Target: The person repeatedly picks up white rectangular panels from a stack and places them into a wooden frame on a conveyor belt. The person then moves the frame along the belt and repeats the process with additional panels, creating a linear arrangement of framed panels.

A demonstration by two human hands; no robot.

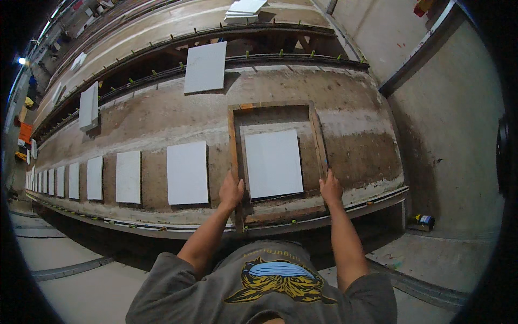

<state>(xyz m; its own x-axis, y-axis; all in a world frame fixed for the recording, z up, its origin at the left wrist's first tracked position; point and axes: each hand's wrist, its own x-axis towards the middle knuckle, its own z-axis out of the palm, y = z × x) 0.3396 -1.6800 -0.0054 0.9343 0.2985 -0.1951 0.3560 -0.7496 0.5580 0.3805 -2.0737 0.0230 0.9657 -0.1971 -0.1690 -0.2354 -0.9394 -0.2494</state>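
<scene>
A rectangular wooden frame (275, 104) lies on or just above the long table (356, 156), its bars surrounding a white rectangular panel (273, 164). My left hand (231, 190) is closed round the frame's left bar, close to its near end. On the opposite bar, my right hand (330, 189) grips at about the same height. The panel within the frame touches neither hand. Whether a mesh spans the frame, I cannot tell. Just left of the frame lies another white panel (187, 173), the nearest of a row of several running off to the left.
Across the table stand a stack of white panels (88, 107) and a larger white panel or stack (205, 67). A second long table (286, 13) runs behind, with more white panels (244, 11). Metal rails with small pegs line the edges. A small can (426, 221) is by the right corner.
</scene>
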